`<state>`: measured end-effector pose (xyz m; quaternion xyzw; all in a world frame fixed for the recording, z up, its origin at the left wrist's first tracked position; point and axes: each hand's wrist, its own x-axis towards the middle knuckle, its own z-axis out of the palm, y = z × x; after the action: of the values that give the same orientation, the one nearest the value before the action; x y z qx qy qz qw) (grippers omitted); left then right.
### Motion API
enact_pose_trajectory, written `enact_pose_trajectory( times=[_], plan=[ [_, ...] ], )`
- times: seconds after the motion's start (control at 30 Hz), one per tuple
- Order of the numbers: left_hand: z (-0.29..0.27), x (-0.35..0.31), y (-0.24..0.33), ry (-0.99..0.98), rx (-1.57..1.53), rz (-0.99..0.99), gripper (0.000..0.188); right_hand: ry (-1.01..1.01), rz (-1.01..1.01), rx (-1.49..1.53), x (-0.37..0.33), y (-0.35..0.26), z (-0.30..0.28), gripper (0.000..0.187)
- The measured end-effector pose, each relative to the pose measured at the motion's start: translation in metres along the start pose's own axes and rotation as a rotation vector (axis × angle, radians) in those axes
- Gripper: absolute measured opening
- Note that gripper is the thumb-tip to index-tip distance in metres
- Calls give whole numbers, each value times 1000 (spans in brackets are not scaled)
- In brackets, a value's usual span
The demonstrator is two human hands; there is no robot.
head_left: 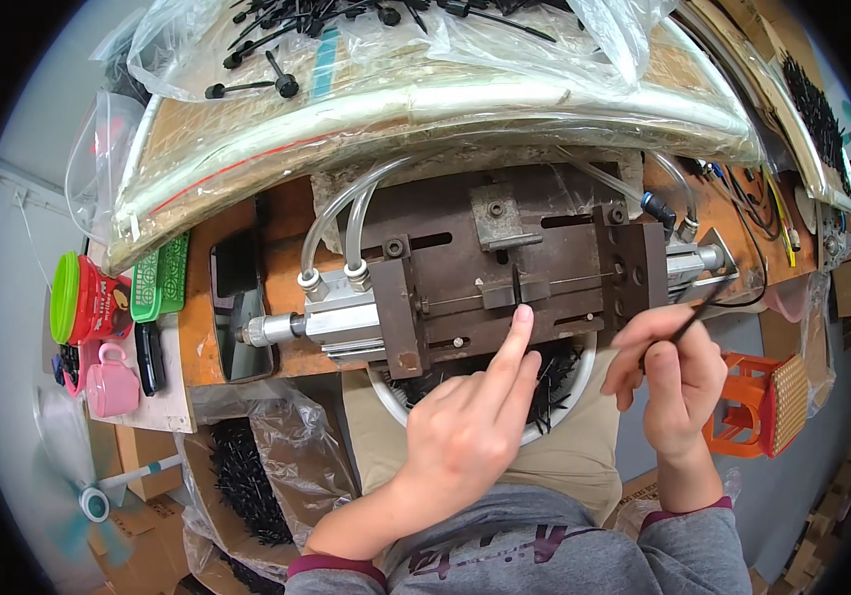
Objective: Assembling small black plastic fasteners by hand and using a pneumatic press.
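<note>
My left hand (475, 421) reaches over the front of a dark metal fixture (445, 213). Its index finger is stretched out, the tip at the lower end of a short black pin (516, 285) standing in the small centre block; the other fingers are partly bent and hold nothing visible. To the right, my right hand (678, 382) is raised in front of the fixture's right end. Thumb and fingers are closed on a thin black rod (700, 309), which slants up to the right. Below the fixture, a white-rimmed tub (584, 382) of black pieces sits on my lap, partly hidden by my left hand.
Air cylinders (344, 327) with clear hoses flank the fixture. Behind it, a plastic-covered tray (425, 109) bears black stemmed parts. A phone (237, 307), green basket (160, 278) and pink cup (111, 382) lie left. An orange stool (742, 407) stands right; a fan (95, 504) lower left.
</note>
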<state>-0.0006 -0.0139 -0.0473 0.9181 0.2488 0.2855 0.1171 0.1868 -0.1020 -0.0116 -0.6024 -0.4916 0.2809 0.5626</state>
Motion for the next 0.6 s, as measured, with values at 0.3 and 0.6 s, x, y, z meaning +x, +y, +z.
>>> enact_pose_trajectory(
  times=[0.3, 0.6],
  plan=[
    [-3, 12, 2, -22, 83, -33, 31, 32, -138, -233, 8, -6, 0, 40],
    [-33, 24, 5, 292, -304, 86, 36, -289, 304, 314, 41, -36, 23, 13]
  ],
)
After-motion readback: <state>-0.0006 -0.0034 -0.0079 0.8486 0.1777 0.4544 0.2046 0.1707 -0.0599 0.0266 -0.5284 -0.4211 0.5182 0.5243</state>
